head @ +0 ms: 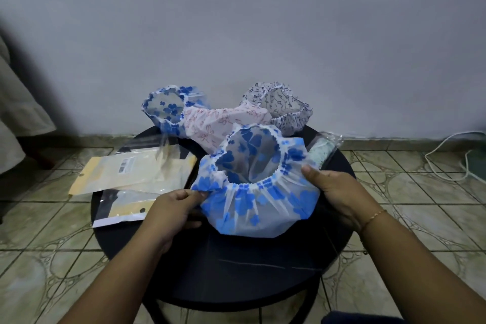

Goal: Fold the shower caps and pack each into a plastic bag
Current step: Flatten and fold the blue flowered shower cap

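A person holds a blue-flowered shower cap [259, 192] open side up over a round black table [236, 271], the left hand [172, 212] pinching the gathered edge at one side and the right hand [335, 192] grasping the opposite side with the thumb on top near the elastic band. A thin bracelet [374, 216] circles the right wrist. Beyond the hands lie three more caps: a second blue-flowered cap [168, 108] far past the left hand, a pink-patterned cap [218, 123] between the two, and a dark-sprigged white cap [284, 105] past the right hand. A pile of flat plastic bags [131, 173] lies just beyond and outside the left hand, overhanging the table edge. A packed bag [324, 148] with pale green contents rests just beyond the right hand. A white cord [447, 160] trails on the tiled floor [47, 258] well outside the right hand
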